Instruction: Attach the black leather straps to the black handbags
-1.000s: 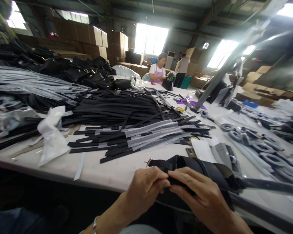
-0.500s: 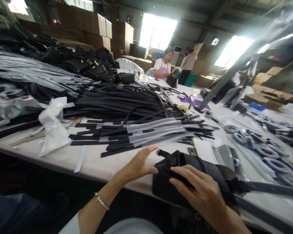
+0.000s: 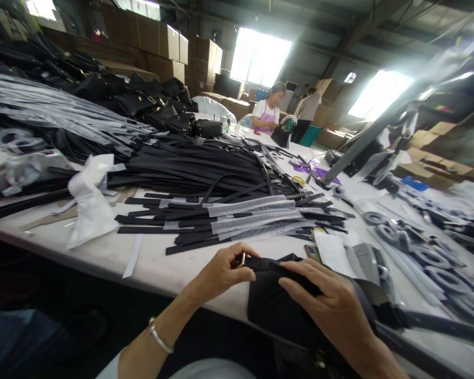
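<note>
A black bag [image 3: 266, 302] lies at the front edge of the white table [image 3: 150, 263], partly under my right hand. From its top a short black strap [image 3: 260, 263] with a gold-coloured buckle [image 3: 242, 260] stretches leftward. My left hand [image 3: 225, 268] pinches the strap at its buckle end, between thumb and bent fingers. My right hand [image 3: 319, 289] is closed on the upper part of the bag, thumb on the near side and fingers over the top. Its palm hides much of the bag's right part.
Black straps [image 3: 197, 168] are heaped across the table, some under translucent film [image 3: 256, 210]. Black bags [image 3: 142, 102] are piled at back left. Rolls of tape [image 3: 430, 245] lie at right, near a slanting metal pole [image 3: 351, 150]. A co-worker [image 3: 268, 113] handles a bag across the table.
My left hand, spread beside the bag before, now grips the buckle end of the strap. The strap has swung down and left and is drawn out straight. My right hand stays on the bag.
</note>
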The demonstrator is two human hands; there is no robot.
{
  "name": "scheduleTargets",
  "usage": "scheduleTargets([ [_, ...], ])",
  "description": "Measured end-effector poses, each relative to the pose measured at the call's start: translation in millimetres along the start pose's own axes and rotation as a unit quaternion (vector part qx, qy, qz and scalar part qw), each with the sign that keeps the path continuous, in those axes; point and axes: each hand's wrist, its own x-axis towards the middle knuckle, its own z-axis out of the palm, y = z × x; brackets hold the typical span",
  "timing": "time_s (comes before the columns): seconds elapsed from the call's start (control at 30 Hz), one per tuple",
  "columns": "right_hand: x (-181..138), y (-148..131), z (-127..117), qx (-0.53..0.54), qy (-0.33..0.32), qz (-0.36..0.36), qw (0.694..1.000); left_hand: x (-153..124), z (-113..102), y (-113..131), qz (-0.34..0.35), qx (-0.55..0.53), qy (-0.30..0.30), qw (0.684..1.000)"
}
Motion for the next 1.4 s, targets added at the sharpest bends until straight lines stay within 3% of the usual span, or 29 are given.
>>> scheduleTargets([
  [0.1, 9.3, -6.4, 2.0, 0.008, -0.017, 0.016, 1.0, -4.6, 7.3, 15.8, 0.037, 0.019, 0.071, 0.997],
  [0.2, 19.0, -14.0, -0.6, 0.025, -0.029, 0.022, 0.999, -5.0, 15.7, 34.8, 0.058, -0.005, 0.081, 0.995],
  [0.3, 26.6, -18.2, -8.8, 0.04, -0.024, 0.011, 0.999, -2.9, 20.4, 50.4, 0.058, -0.094, 0.06, 0.992],
  [0.47, 27.3, -15.8, -25.8, 0.049, 0.014, -0.015, 0.999, 1.2, 23.0, 61.6, 0.062, -0.23, -0.042, 0.97],
  [0.67, 18.6, -10.5, -31.5, 0.067, 0.058, 0.006, 0.996, 4.8, 35.3, 62.0, 0.074, -0.254, -0.011, 0.964],
  [0.83, 19.9, -15.5, -24.7, 0.142, 0.062, 0.022, 0.988, 10.9, 51.6, 61.8, 0.087, -0.28, -0.02, 0.956],
  [0.93, 20.6, -21.3, -19.7, 0.191, 0.085, 0.032, 0.977, 15.0, 58.7, 65.4, 0.092, -0.28, -0.02, 0.955],
  [1.23, 9.9, -20.8, -0.7, 0.176, 0.144, 0.028, 0.973, 21.4, 70.0, 60.1, 0.098, -0.284, -0.035, 0.953],
  [1.3, 13.6, -22.6, -2.8, 0.115, 0.158, 0.017, 0.98, 21.8, 73.1, 60.5, 0.101, -0.245, -0.024, 0.964],
  [1.4, 25.8, -29.3, -12.3, 0.024, 0.136, -0.005, 0.99, 22.4, 74.2, 68.3, 0.158, -0.099, 0.043, 0.982],
])
